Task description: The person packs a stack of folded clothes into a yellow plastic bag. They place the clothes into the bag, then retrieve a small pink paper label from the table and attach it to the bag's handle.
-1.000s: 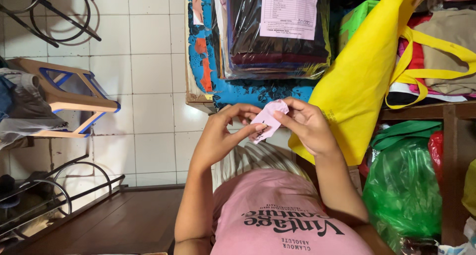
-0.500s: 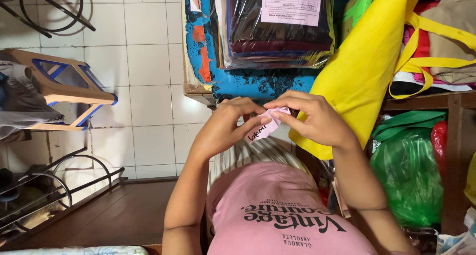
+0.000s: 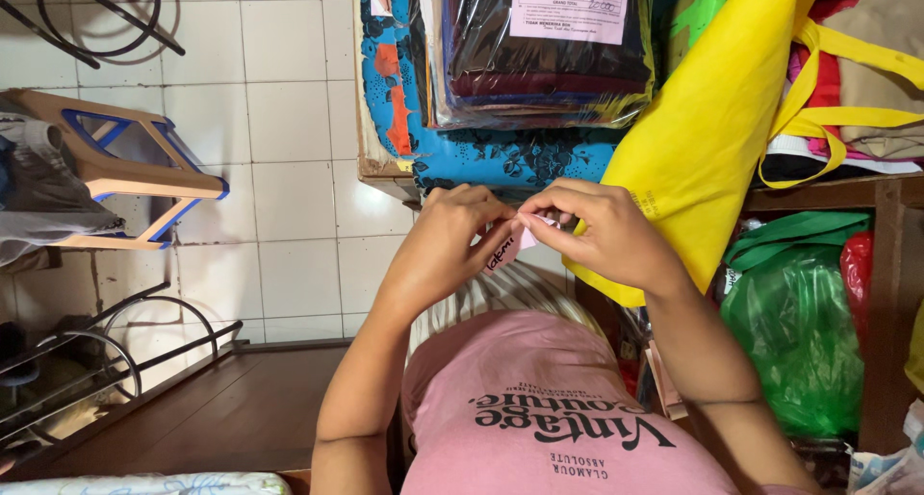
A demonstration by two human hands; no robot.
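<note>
Left hand: left hand is raised in front of the chest, forearm rising from the lower middle of the view, wrist bent, fingers curled inward with thumb and fingertips pinched on the lower end of a small pale pink paper slip with dark handwriting.
Right hand: right hand comes in from the lower right, forearm angled up and inward, knuckles up, fingers bunched and pinched on the upper end of the same slip.
Hands together: fingertips of both hands meet at the slip, just touching each other; both are grasping, neither is slack.
Slip position: held in the air between the two hands, above the pink printed shirt, tilted, mostly hidden by the fingers.
Behind the hands: a blue floral-patterned cloth lies under a stack of folded fabrics in clear plastic wrap with a pink paper sheet on top.
Right side: a large yellow fabric tote bag hangs just beside the right hand; below it sits a green plastic bag against a brown wooden shelf frame.
Left side: a white tiled surface, a wooden stool with blue bars and a dark wire rack, all well apart from the hands.
</note>
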